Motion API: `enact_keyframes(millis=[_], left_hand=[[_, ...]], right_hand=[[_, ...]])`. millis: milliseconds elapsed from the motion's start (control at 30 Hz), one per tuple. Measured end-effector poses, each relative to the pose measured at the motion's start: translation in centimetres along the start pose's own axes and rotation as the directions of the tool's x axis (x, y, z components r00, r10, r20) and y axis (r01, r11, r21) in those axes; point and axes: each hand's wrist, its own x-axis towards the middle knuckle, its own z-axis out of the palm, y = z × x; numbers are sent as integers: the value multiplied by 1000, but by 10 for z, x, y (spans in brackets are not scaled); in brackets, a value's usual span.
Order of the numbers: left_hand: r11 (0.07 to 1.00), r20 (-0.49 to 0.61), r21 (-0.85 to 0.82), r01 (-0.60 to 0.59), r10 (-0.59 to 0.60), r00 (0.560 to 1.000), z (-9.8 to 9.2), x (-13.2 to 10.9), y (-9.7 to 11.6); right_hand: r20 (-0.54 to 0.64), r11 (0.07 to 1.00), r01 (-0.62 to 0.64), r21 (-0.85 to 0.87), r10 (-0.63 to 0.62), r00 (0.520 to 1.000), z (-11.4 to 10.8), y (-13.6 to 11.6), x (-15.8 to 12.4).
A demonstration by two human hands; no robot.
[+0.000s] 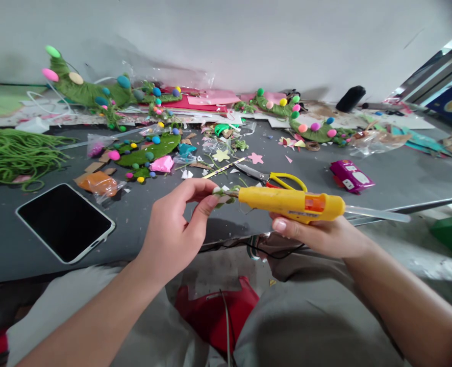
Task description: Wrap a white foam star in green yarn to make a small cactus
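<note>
Between the thumb and fingers of my left hand [182, 219] is a small green and white craft piece [223, 195], partly covered by the fingertips. My right hand [321, 234] grips a yellow hot glue gun [283, 200] from below, its handle hidden in the palm. The gun points left, and its metal nozzle meets or nearly meets the craft piece. A clear glue stick [377, 213] juts from the gun's back end. Just behind the gun lie scissors [287, 179] with yellow handles.
A phone [66, 223] and a heap of green yarn [17, 155] lie at left. Green pieces with coloured balls [92, 94] stand along the wall. Paper scraps and felt stars [255, 158] litter the middle. A purple packet [351, 176] sits at right. A red stool [218, 316] is below.
</note>
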Motion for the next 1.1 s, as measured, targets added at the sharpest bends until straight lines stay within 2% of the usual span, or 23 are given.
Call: enact_keyframes(millis=[367,633,700,800,867,933,1033,1100], left_hand=[[1000,-3,6,14,-14,1000,0,0,-2],[999,-6,35,-12,13,1000,0,0,-1],[997,-2,63,-33,33,999,0,1,-1],[992,-3,110,-56,57,998,0,1,0],[989,-6,135,-67,68,998,-1,1,0],[984,-12,158,-84,87,996,-1,1,0],[969,-21,214,-123,131,991,-2,2,-2],[957,-20,249,-150,160,987,-2,3,-3]], right_hand=[[-7,999,43,16,-43,999,0,-2,1],[-45,999,-10,-41,8,999,2,0,-2],[-78,999,-13,-36,10,997,3,-2,-1],[-196,999,-25,23,29,980,0,-4,2],[-303,997,-58,55,72,950,-6,0,5],[-428,991,-129,42,135,894,-16,9,9],[-628,945,-323,-53,220,746,-40,31,18],[-701,875,-466,-133,249,668,-58,50,25]])
